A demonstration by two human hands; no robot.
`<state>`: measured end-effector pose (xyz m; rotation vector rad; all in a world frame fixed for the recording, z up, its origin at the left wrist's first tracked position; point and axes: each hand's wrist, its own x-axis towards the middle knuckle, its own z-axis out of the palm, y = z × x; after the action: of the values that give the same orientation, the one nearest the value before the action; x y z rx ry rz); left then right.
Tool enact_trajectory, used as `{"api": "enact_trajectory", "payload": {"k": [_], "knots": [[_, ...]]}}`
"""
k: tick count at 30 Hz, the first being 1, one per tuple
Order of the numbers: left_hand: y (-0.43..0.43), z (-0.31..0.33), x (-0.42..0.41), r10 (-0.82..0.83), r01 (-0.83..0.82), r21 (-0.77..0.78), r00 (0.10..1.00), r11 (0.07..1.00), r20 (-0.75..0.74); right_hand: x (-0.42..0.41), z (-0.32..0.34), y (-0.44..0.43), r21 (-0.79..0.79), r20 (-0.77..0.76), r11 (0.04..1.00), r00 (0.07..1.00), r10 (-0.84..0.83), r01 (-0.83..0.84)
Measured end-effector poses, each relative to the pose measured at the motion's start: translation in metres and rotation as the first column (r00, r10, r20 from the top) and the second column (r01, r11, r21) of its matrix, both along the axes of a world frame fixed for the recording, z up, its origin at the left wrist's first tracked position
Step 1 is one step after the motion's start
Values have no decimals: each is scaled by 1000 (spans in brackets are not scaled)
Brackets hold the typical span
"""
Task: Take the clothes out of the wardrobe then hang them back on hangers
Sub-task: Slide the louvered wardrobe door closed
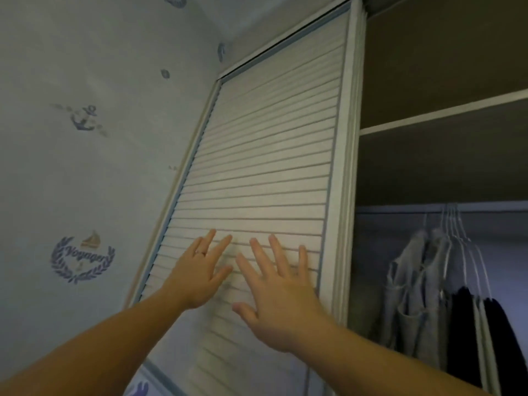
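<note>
Task barely begun: clothes [423, 284] hang on hangers [460, 224] inside the wardrobe [437, 115], far right, none out yet. Left hand [200, 270] and right hand [283, 292] lie flat, fingers spread, on the louvred sliding door [271, 155], holding nothing. Nautical wallpaper [83, 261] left.

Pale blue-grey wallpapered wall [85, 181], dark blue anchor print [84, 118] high up, blue laurel-wreath emblem with a small sailboat, lettered Voyager [83, 258], lower down, small blurred blue motifs [165, 73] near the corner.
</note>
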<state>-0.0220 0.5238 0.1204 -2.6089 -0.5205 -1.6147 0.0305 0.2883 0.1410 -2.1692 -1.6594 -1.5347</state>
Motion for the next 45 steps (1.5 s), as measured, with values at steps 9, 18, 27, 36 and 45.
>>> {"api": "enact_trajectory", "payload": {"k": [9, 18, 27, 36, 45], "knots": [[36, -49, 26, -179, 171, -129, 982, 977, -55, 27, -37, 54, 49, 91, 954, 950, -299, 295], [28, -65, 59, -234, 259, -157, 959, 953, 160, 37, -45, 47, 105, 157, 953, 942, -298, 284], [3, -68, 60, -254, 287, -181, 950, 941, 183, 41, -52, 19, 109, 172, 945, 931, -323, 308], [-56, -73, 74, -264, 312, -167, 930, 935, 255, 44, -53, -39, 120, 188, 944, 927, -325, 307], [-134, -76, 81, -275, 331, -154, 914, 931, 300, 48, -54, -114, 131, 208, 930, 908, -363, 342]]}}
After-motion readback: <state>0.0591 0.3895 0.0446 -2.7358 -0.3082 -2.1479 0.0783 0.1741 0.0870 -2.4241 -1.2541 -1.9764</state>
